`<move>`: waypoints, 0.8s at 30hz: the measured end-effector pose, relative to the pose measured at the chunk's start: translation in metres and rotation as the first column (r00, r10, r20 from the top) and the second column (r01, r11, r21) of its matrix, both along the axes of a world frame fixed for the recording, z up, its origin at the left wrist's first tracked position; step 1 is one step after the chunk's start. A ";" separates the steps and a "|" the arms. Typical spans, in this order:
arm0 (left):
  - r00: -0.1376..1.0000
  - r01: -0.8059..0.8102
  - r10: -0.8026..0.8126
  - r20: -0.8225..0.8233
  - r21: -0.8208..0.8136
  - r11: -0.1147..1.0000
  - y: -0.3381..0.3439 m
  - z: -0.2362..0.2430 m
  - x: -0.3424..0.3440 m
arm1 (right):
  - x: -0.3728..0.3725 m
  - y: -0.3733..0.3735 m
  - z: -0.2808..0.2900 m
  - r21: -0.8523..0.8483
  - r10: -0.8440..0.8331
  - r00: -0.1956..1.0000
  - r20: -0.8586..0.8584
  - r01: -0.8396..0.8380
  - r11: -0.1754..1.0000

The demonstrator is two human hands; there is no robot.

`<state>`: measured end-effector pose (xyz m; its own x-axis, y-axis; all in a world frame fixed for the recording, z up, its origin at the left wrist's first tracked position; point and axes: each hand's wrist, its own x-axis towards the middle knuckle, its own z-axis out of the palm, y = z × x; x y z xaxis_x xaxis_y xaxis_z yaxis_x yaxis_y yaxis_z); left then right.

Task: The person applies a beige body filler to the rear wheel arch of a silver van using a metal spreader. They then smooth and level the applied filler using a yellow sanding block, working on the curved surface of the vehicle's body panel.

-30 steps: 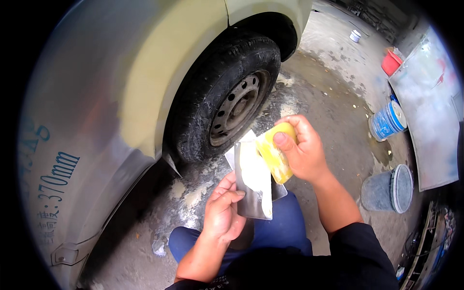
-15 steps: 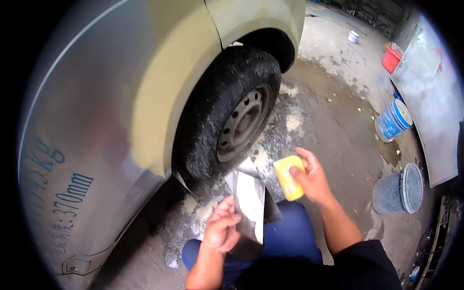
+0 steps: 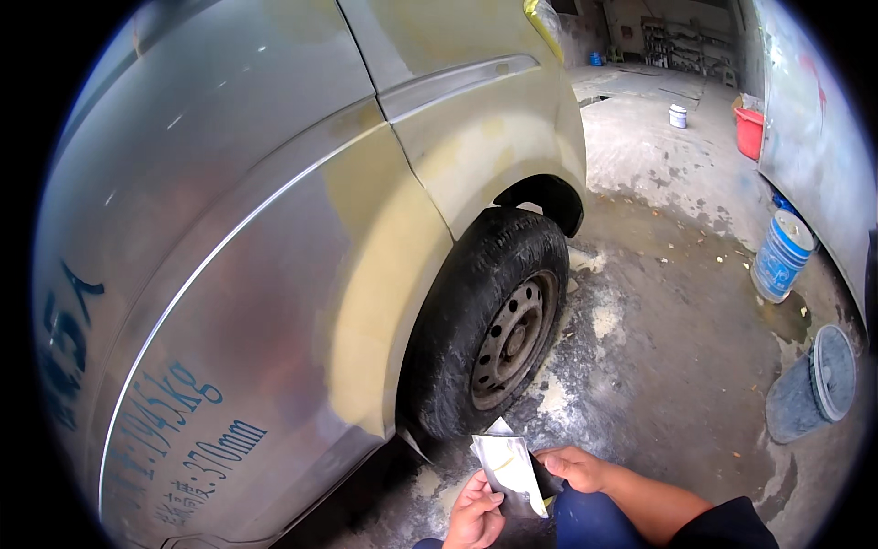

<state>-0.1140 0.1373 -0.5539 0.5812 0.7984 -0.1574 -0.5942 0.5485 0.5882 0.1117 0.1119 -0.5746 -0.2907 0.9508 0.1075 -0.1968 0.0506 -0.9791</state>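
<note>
Pinching the near left edge of a thin plate [image 3: 519,500], your left hand [image 3: 476,514] has its thumb above and its fingers curled toward the underside, probably so the pale layer [image 3: 506,460] on the upper face lies clear of your skin. Your right hand [image 3: 574,468] meets it from the other side, thumb and bent fingers against a dark piece [image 3: 542,479] at the plate's right. I cannot tell how firmly that grip is closed, because its fingertips are hidden. A sliver of yellow [image 3: 548,502] shows by the plate's lower right corner, too small to identify.

You have the plate in the air, tilted, between your hands and near your blue-clad knee [image 3: 593,522]; that low, close position likely suits two hands working together. Just beyond it is the tyre [image 3: 448,357] with its rusty wheel [image 3: 517,340], and to your left rises the van [image 3: 265,265], a pale yellow patch [image 3: 375,329] bordering the wheel arch. White residue marks the floor [image 3: 668,366] beside the tyre. Off to your right stand a grey bucket [image 3: 794,403] and a blue-and-white bucket [image 3: 780,259], perhaps set aside to leave you room; a red bucket [image 3: 750,135] sits farther back.
</note>
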 end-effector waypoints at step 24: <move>0.994 -0.103 0.102 -0.044 -0.025 0.994 0.005 0.006 -0.006 | 0.069 0.152 0.268 0.813 -0.826 0.556 -0.095 0.522 0.257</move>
